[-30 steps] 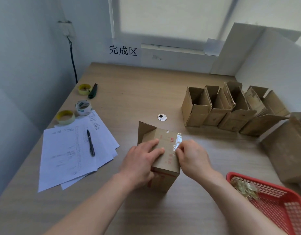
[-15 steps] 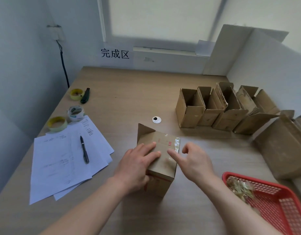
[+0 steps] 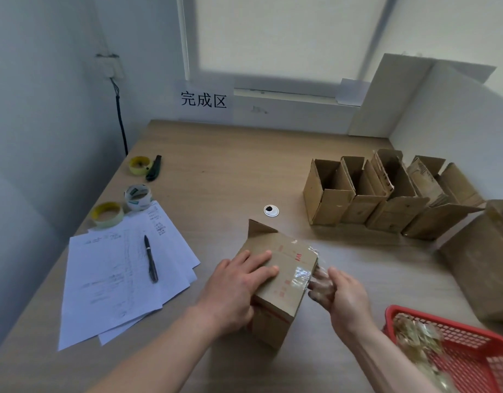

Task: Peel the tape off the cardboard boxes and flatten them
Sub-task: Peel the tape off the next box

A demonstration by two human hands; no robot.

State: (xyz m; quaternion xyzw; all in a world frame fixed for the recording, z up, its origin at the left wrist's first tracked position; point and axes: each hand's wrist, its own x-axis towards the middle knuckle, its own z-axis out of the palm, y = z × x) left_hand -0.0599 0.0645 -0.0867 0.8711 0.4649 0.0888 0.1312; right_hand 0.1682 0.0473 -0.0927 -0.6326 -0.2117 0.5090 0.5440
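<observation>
Brown cardboard box [image 3: 284, 268] with red print, clear glossy tape [image 3: 301, 275]; red mesh basket [image 3: 471, 353] at 4 o'clock; yellow tape rolls [image 3: 107, 214] at 10 o'clock.

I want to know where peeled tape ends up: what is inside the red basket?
The red basket holds a heap of crumpled clear tape. Its right part is out of frame, and the right forearm covers a little.

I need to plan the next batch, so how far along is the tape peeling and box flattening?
Done: crumpled peeled tape lies in the red basket. In hand: the left hand presses the cardboard box flat-fingered while the right hand pulls clear tape off its side. Left: no flattened box shows; this one, the row of open boxes and another box at right all stand unflattened.
</observation>
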